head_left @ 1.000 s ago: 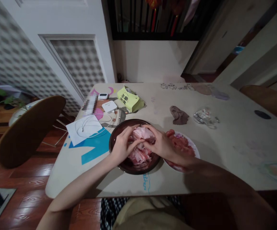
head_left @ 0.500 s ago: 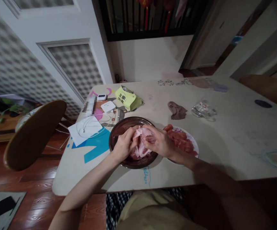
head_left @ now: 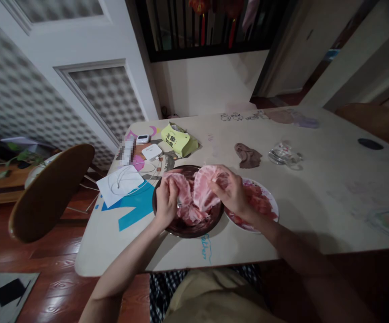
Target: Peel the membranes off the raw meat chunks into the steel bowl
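Over a dark brown bowl (head_left: 167, 224) near the table's front edge, my two hands pull apart a pink pomelo-like fruit. My left hand (head_left: 166, 204) grips the left pink piece (head_left: 182, 190). My right hand (head_left: 232, 193) grips the larger right piece (head_left: 203, 190). More pink membrane scraps (head_left: 189, 214) lie in the bowl beneath them. Just right of the bowl, partly under my right wrist, sits a white plate (head_left: 272, 204) with red fruit flesh (head_left: 258, 202).
The table (head_left: 315, 215) also carries a yellow-green bag (head_left: 178, 140), white devices and a cable on paper (head_left: 120, 181), a brown cloth (head_left: 248, 154) and a crumpled clear wrapper (head_left: 284, 154). A wooden chair (head_left: 49, 190) stands at the left.
My hands have drawn apart and lifted, splitting the pink fruit into two spread pieces. The view has shifted slightly.
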The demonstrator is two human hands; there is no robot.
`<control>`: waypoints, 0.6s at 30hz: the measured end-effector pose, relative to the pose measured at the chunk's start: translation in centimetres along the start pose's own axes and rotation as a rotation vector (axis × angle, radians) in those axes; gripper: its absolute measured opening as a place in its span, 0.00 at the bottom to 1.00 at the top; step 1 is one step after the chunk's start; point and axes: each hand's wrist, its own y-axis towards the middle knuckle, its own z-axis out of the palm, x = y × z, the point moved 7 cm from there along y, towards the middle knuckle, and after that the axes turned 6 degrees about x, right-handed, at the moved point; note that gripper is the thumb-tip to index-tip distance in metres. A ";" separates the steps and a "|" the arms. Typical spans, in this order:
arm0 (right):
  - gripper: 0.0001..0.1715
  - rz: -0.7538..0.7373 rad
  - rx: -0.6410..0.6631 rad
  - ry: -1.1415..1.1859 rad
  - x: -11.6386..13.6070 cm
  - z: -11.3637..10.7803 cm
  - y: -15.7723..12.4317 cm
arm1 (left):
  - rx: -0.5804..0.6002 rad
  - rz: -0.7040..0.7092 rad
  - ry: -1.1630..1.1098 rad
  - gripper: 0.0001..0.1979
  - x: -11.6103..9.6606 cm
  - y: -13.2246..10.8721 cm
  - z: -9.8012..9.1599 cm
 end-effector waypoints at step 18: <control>0.22 0.201 0.344 -0.377 -3.6 5.2 1.4 | 0.011 -0.428 -0.673 0.22 4.5 1.6 -0.2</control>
